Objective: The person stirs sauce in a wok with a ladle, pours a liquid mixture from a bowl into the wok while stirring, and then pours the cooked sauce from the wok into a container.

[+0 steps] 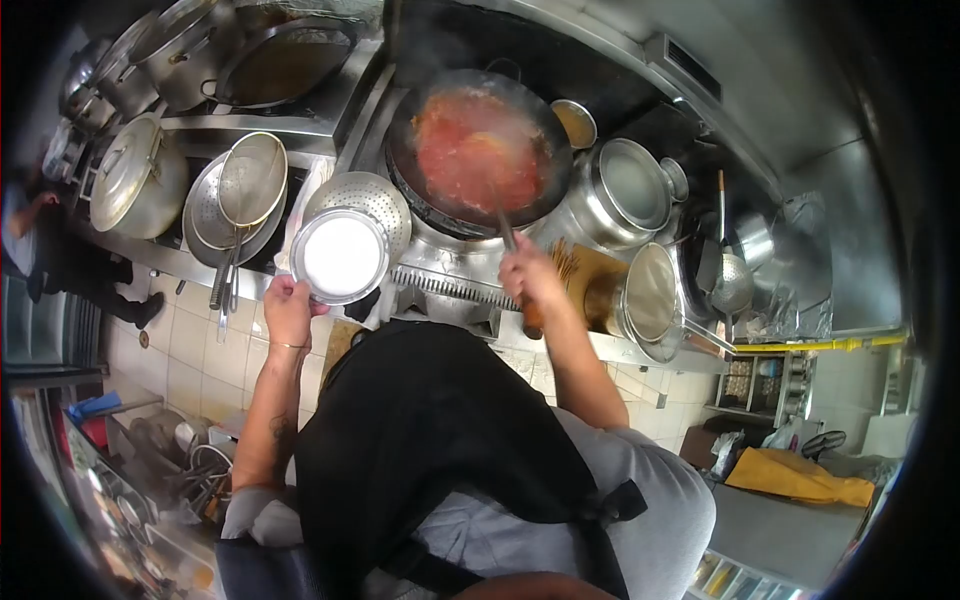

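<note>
My left hand [289, 312] grips the near rim of a round metal bowl [300, 272] holding something bright white; whether it is powder or liquid I cannot tell. The bowl is above the near edge of a perforated metal strainer [385, 205]. My right hand [532, 277] is closed round the handle of a long metal cooking utensil [504, 222] with a wooden end. Its far end reaches into a large dark wok [398, 165] and is hidden in steaming, chunky red sauce [470, 140].
Left are a mesh skimmer [253, 178], a lidded pot [135, 180] and a shallow dark pan [285, 62]. To the right stand metal pots [630, 185], a sieve [650, 290] and a hanging perforated ladle [733, 285]. Another person [65, 240] is at far left.
</note>
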`<action>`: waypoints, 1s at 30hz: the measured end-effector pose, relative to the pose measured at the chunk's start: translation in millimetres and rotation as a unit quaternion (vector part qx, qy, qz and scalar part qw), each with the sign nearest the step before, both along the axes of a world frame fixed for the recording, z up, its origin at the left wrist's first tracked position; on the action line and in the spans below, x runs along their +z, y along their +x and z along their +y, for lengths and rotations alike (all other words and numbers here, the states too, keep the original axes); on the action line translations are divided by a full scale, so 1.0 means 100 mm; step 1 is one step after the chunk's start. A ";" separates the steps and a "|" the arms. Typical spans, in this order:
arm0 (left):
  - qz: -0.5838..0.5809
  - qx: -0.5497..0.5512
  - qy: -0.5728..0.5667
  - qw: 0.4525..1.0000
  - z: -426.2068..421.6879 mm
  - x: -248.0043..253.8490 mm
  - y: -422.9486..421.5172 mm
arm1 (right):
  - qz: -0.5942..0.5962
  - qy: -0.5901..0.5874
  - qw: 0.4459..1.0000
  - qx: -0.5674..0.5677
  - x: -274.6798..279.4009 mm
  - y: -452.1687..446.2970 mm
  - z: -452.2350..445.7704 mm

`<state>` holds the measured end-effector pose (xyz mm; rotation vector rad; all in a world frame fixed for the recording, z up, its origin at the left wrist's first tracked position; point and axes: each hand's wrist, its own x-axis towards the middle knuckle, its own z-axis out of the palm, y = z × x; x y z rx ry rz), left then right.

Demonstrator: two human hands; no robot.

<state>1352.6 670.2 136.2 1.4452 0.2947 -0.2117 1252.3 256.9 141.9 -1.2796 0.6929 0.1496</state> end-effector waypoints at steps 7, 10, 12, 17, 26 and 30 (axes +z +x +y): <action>0.005 -0.005 0.006 1.000 -0.04 0.03 0.02 | -0.076 -0.574 0.804 0.138 -0.54 0.23 -0.57; 0.006 0.005 -0.009 1.000 -0.05 0.05 0.02 | 0.126 -0.520 0.835 0.128 -0.11 -0.06 0.15; 0.002 0.007 -0.006 1.000 -0.04 0.01 0.03 | 0.152 -0.513 0.837 0.116 -0.25 -0.09 0.18; 0.006 -0.012 0.005 1.000 -0.03 -0.05 0.07 | -0.067 0.330 0.940 -0.051 0.08 0.13 -0.38; -0.003 0.001 0.003 1.000 -0.04 -0.09 0.12 | 0.137 -0.494 0.848 0.130 -0.08 -0.01 0.19; -0.003 -0.004 -0.001 1.000 -0.03 -0.11 0.13 | -0.027 -0.215 0.974 0.070 -0.43 -0.05 -0.10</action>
